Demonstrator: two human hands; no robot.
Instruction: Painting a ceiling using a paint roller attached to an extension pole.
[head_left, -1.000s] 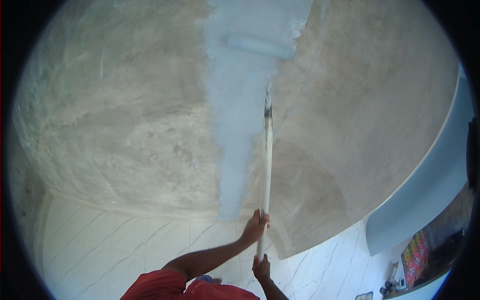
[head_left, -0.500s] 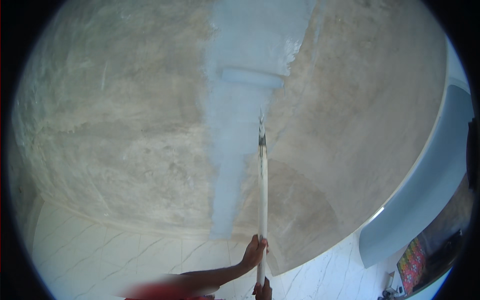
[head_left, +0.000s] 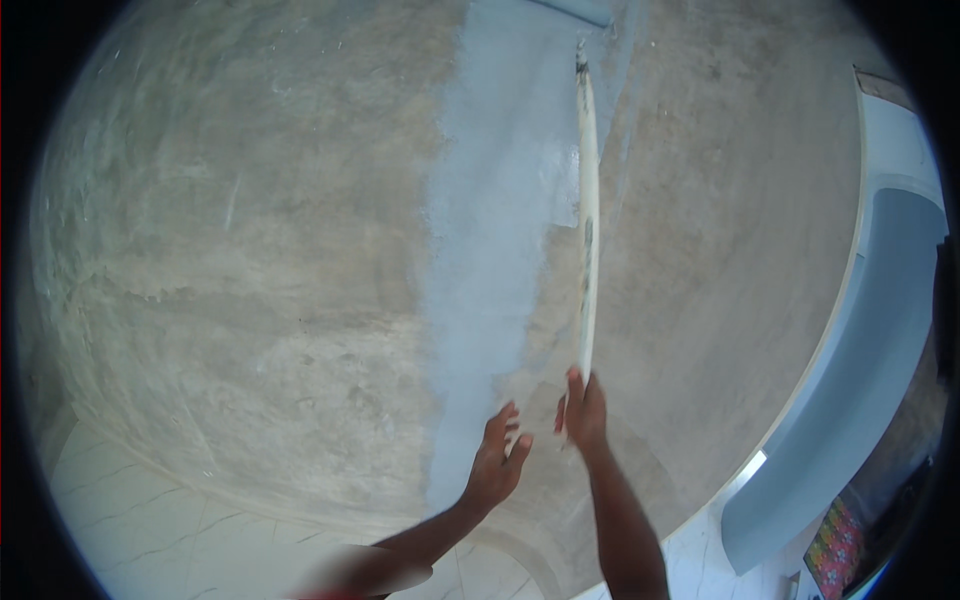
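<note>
A bare grey ceiling (head_left: 250,250) carries 1 pale blue painted strip (head_left: 490,250); the long roller pole (head_left: 587,230) rises beside it, right hand (head_left: 583,412) fingers clamped on its base; left hand (head_left: 497,462) hovers off it, fingers apart; steadier strokes likely need both hands gripping.

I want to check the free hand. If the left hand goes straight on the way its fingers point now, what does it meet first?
The left hand is open, fingers pointing up at the painted blue-grey strip on the bare plaster wall. It would probably meet that strip first; depth is unclear. The pole stands to its right, in the right hand.
</note>
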